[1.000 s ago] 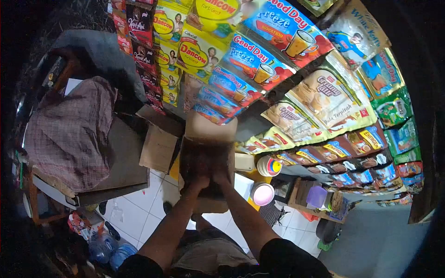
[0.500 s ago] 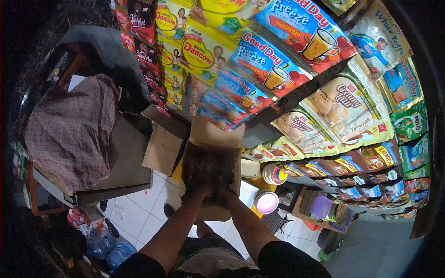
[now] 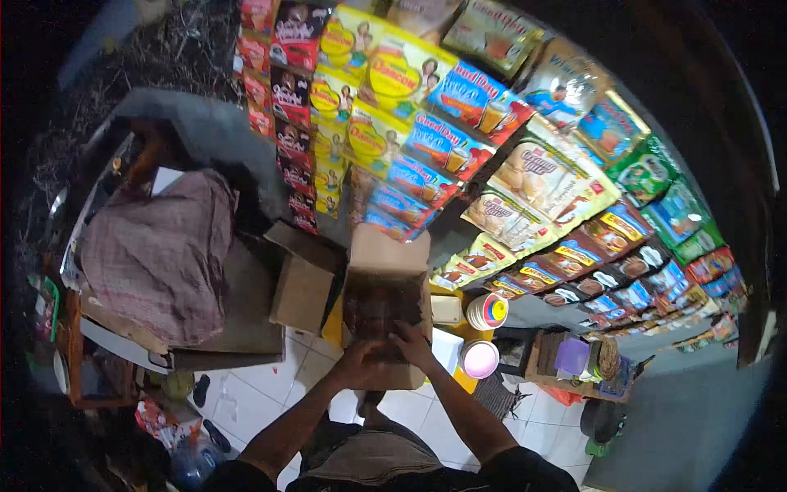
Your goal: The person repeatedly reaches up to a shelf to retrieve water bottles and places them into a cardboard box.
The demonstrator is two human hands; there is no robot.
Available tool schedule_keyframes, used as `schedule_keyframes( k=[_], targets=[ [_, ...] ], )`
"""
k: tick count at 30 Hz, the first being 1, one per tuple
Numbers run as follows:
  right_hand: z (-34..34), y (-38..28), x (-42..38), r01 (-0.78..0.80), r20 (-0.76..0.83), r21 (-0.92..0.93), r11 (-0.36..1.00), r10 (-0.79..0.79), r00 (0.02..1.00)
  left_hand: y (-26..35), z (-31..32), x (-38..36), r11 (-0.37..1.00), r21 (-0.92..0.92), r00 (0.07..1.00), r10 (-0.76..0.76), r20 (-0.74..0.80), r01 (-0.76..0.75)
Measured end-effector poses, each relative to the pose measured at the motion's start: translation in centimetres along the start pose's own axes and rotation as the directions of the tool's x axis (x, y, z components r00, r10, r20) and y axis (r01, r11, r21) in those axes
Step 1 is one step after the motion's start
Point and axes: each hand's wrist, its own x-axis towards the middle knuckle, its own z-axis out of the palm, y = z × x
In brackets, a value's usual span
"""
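Observation:
An open cardboard box (image 3: 416,375) stands in front of me with its back flap raised. Inside it is a dark, reddish-brown mass that is too dim to identify. My left hand (image 3: 363,356) reaches over the near left part of the box, its fingers curled in against something dark. From the right, my right hand (image 3: 410,340) bends its fingers toward the same dark thing, thumb side up. Shadow hides most fingertips and whatever lies between the two hands.
Hanging sachet strips, such as blue coffee packs (image 3: 447,143) and yellow milk packs (image 3: 402,72), fill the space above. On the left, a checked cloth (image 3: 160,258) covers something beside another carton (image 3: 302,291). To the right are stacked cups (image 3: 487,312) and a pink-topped tub (image 3: 479,359).
Both hands have come up and back from deep inside the box to near its front edge. My view has tilted, so the hanging packs look farther off and shifted.

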Motion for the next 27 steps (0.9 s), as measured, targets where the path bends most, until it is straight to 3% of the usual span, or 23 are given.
schedule_keyframes(
  k=[2,3,4,5,8,10,12,13,15,18,21,24,25,27],
  targets=[
    [-0.5,-2.2,-2.1,-0.023,-0.001,0.022,1.0,0.023,1.0,4.3,-1.6,-4.1,0.999,0.046,1.0,-0.01,0.004,0.01],
    [-0.3,-2.4,-3.4,0.039,0.003,0.151,0.988,-0.04,0.999,5.9,-2.3,-5.9,0.996,0.075,0.999,-0.043,-0.002,0.043],
    [0.0,-2.6,-4.7,0.1,0.0,0.277,0.956,-0.105,0.995,5.0,-2.9,-7.4,0.996,0.091,1.0,-0.024,0.006,0.023],
    [0.2,-2.9,-5.9,0.121,-0.021,0.274,0.954,-0.12,0.993,3.4,-3.6,-9.1,0.99,0.139,0.999,-0.033,-0.01,0.034],
    [-0.4,-5.1,-9.2,0.246,-0.08,0.209,0.947,-0.234,0.969,4.3,-7.0,-12.6,0.974,0.229,0.997,0.021,-0.069,-0.005],
    [-1.9,-9.7,-12.5,0.363,-0.152,0.05,0.931,-0.352,0.924,6.3,-9.2,-14.8,0.958,0.282,0.99,0.085,-0.108,-0.052],
    [-3.5,-12.1,-14.2,0.385,-0.152,0.077,0.92,-0.371,0.916,8.0,-11.3,-16.0,0.948,0.235,0.946,0.261,-0.195,-0.213],
    [-4.1,-13.4,-15.4,0.419,-0.212,0.027,0.908,-0.404,0.89,8.7,-12.0,-16.4,0.938,0.252,0.941,0.286,-0.182,-0.236],
    [-5.3,-17.1,-18.4,0.456,-0.251,-0.081,0.886,-0.461,0.851,10.2,-12.8,-16.7,0.941,0.147,0.878,0.337,-0.341,-0.304],
    [-6.3,-21.8,-22.9,0.542,-0.301,-0.124,0.831,-0.552,0.778,13.7,-14.2,-16.8,0.885,0.317,0.807,0.45,-0.383,-0.343],
    [-7.2,-23.9,-26.7,0.6,-0.346,-0.211,0.772,-0.633,0.693,17.8,-14.2,-17.1,0.827,0.369,0.762,0.546,-0.348,-0.424],
    [-8.1,-25.4,-30.6,0.588,-0.392,-0.31,0.747,-0.664,0.637,19.5,-13.1,-16.7,0.809,0.396,0.717,0.577,-0.391,-0.435],
    [-8.5,-25.2,-31.6,0.591,-0.403,-0.328,0.737,-0.675,0.617,20.2,-12.3,-16.7,0.788,0.329,0.68,0.615,-0.399,-0.52],
    [-9.2,-25.0,-33.7,0.591,-0.429,-0.346,0.729,-0.683,0.591,22.7,-11.1,-18.1,0.793,0.337,0.701,0.607,-0.374,-0.507]
  ],
)
